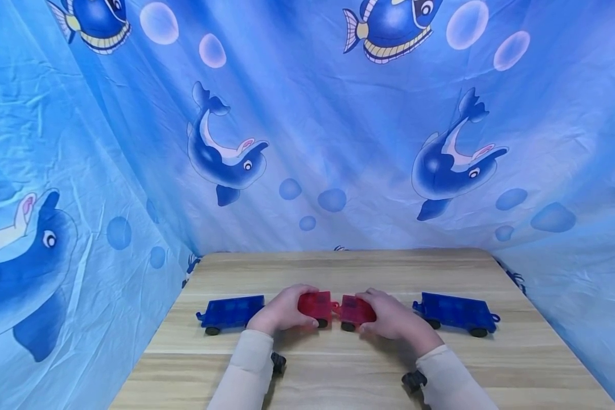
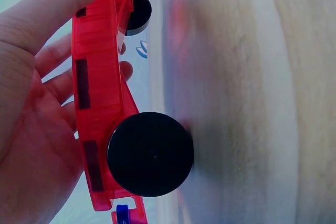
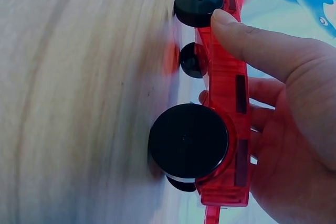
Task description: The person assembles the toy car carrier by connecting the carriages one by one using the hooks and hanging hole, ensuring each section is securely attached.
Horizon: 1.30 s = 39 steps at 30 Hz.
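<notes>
My left hand grips a translucent red toy train car by its sides. A matching red train car is held by my right hand. Their inner ends face each other at a small red coupling ring. Each wrist view shows the thumb along one long side, fingers round the other, and black wheels close to the table. In the left wrist view, a small blue piece sits in the red end loop. The right car's wheel shows large in the right wrist view.
A blue train car stands left of my left hand, its hook pointing outward. Another blue car is to the right of my right hand. The wooden table reaches back to a blue curtain printed with sea animals.
</notes>
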Tool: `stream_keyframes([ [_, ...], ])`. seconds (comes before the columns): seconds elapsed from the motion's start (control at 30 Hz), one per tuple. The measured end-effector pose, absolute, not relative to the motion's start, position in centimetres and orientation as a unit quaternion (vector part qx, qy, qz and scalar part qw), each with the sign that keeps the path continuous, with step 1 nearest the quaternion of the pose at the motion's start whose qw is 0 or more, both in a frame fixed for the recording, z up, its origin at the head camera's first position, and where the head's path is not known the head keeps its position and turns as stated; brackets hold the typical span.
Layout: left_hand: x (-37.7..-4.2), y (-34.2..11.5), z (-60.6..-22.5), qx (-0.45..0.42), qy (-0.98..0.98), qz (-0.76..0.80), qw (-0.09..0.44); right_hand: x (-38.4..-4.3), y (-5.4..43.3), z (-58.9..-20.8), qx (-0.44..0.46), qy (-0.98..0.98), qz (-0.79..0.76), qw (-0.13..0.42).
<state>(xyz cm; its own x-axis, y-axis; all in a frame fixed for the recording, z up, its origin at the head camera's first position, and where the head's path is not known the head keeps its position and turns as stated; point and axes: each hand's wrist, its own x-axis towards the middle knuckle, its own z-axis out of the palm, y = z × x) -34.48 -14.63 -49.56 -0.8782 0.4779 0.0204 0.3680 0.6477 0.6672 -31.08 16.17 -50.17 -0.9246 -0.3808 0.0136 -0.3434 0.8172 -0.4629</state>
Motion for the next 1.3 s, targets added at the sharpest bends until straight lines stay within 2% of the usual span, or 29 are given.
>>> stream_keyframes([
  [0.97,-34.4,-15.06,-49.39,0.235,0.903,0.349,0.087,-30.93,16.06,-49.82,-0.216,0.945,-0.243,0.048],
  [1.3,-34.22,-15.12,-49.44,0.227,0.913,0.329,0.084,-30.8,16.04,-49.77,-0.198,0.946,-0.253,0.049],
])
